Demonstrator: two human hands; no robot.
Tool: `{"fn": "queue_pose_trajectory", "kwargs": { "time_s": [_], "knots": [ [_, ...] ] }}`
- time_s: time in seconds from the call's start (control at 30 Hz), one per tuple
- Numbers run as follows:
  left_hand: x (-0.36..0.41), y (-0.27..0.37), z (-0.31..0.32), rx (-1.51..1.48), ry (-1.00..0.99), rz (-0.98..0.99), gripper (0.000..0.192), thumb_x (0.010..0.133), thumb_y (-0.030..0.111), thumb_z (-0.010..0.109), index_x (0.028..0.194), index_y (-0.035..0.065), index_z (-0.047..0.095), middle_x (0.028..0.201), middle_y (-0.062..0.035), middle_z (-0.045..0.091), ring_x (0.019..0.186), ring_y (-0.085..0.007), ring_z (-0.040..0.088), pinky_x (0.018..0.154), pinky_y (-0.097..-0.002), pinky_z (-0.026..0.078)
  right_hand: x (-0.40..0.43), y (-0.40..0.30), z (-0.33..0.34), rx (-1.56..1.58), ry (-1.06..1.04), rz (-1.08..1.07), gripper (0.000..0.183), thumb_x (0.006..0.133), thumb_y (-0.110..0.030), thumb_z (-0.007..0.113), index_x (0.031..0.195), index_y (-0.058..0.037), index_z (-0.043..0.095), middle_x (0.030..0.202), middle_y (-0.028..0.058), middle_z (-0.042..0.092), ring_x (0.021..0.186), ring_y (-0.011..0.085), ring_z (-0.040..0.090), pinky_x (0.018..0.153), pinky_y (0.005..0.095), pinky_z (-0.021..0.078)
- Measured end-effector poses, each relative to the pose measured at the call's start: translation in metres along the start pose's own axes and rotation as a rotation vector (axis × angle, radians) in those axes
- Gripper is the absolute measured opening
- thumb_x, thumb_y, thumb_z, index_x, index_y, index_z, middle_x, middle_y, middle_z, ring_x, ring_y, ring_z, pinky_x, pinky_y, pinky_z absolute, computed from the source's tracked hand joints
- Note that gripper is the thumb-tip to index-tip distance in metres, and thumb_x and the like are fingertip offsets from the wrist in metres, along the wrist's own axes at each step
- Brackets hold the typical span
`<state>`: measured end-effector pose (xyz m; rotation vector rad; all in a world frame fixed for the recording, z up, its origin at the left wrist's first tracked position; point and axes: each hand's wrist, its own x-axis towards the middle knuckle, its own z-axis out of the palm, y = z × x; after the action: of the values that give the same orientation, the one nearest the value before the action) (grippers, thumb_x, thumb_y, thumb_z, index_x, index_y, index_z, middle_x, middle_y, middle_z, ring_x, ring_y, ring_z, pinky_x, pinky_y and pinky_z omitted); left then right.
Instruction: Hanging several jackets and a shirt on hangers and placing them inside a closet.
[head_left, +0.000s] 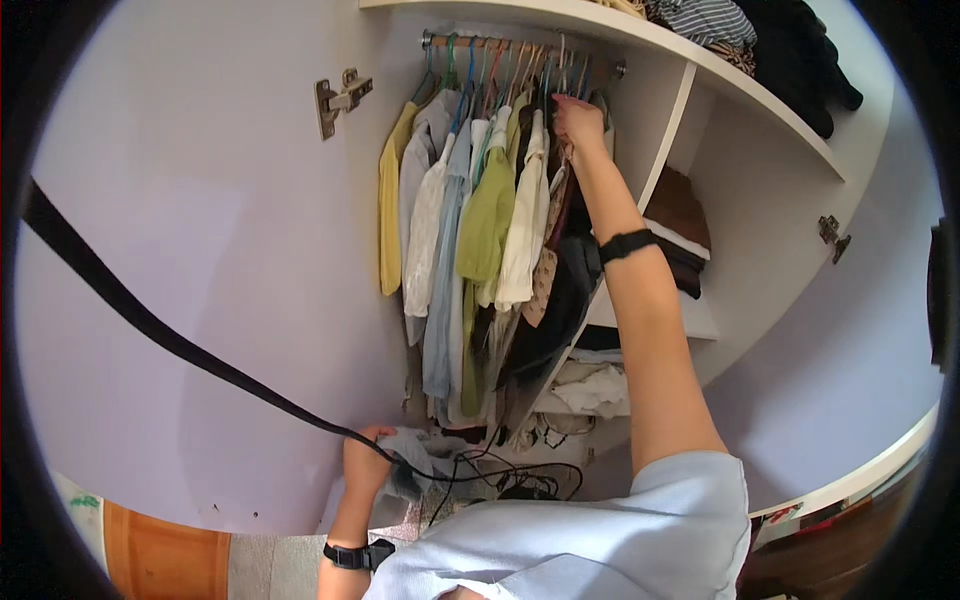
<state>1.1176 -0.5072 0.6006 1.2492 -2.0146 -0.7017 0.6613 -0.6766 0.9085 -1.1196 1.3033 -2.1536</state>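
My right hand (579, 120) is raised to the clothes rod (480, 42) at its right end, with the fingers closed at the neck of a white clothes hanger (562, 56). Dark garments (577, 262) hang below that hand. Low down, my left hand (366, 456) grips a grey cloth garment (412, 454), partly hidden by a black strap. To the left of my right hand hang a cream shirt (523, 225), a green shirt (486, 217), a light blue shirt (444, 285) and a yellow garment (392, 202).
White wardrobe doors with hinges (337, 97) stand open on both sides. A vertical divider (667, 135) separates shelves with folded clothes (679, 210). More clothes (705, 30) lie on the top shelf. A black strap (187, 345) crosses from the left, and black cables (525, 476) lie below.
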Motion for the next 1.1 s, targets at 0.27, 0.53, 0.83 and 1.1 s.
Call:
{"fn": "queue_pose_trajectory", "kwargs": {
  "time_s": [0.27,0.53,0.83,1.1],
  "knots": [
    [-0.002,0.004,0.000,-0.064,-0.103,0.027,0.030,0.057,-0.003,0.053,0.085,0.0005,0.065,0.086,-0.0210,0.064,0.084,-0.0368,0.062,0.079,-0.0390,0.048,-0.148,-0.029,-0.025,0.040,0.018,-0.084,0.031,0.092,-0.012,0.052,0.115,0.0075,0.055,0.058,-0.0075,0.032,0.049,0.0031,0.027,0.046,0.0198,0.0238],
    [-0.036,-0.016,-0.010,-0.157,-0.215,0.168,0.030,0.059,-0.007,0.051,0.085,0.0025,0.065,0.088,-0.0174,0.065,0.084,-0.0340,0.062,0.077,-0.0376,0.050,-0.280,-0.056,-0.041,-0.039,0.056,-0.155,0.029,0.093,-0.015,0.053,0.113,0.0041,0.059,0.057,-0.0075,0.034,0.051,0.0039,0.026,0.049,0.0213,0.0243],
    [-0.112,-0.028,-0.058,-0.228,-0.464,0.293,0.026,0.062,-0.005,0.051,0.084,0.0026,0.063,0.090,-0.0183,0.064,0.086,-0.0368,0.060,0.077,-0.0393,0.048,-0.467,-0.140,-0.051,-0.058,0.082,-0.213,0.028,0.092,-0.010,0.052,0.114,0.0071,0.057,0.055,-0.0084,0.031,0.047,0.0026,0.025,0.047,0.0195,0.0217],
    [-0.120,-0.038,-0.052,-0.190,-0.545,0.421,0.030,0.066,-0.005,0.052,0.093,0.0028,0.064,0.089,-0.0172,0.066,0.086,-0.0316,0.064,0.077,-0.0348,0.048,-0.624,-0.241,-0.048,-0.353,0.221,-0.192,0.031,0.092,-0.009,0.051,0.117,0.0097,0.053,0.055,-0.0090,0.031,0.048,0.0019,0.025,0.050,0.0189,0.0218]
  ]
}}
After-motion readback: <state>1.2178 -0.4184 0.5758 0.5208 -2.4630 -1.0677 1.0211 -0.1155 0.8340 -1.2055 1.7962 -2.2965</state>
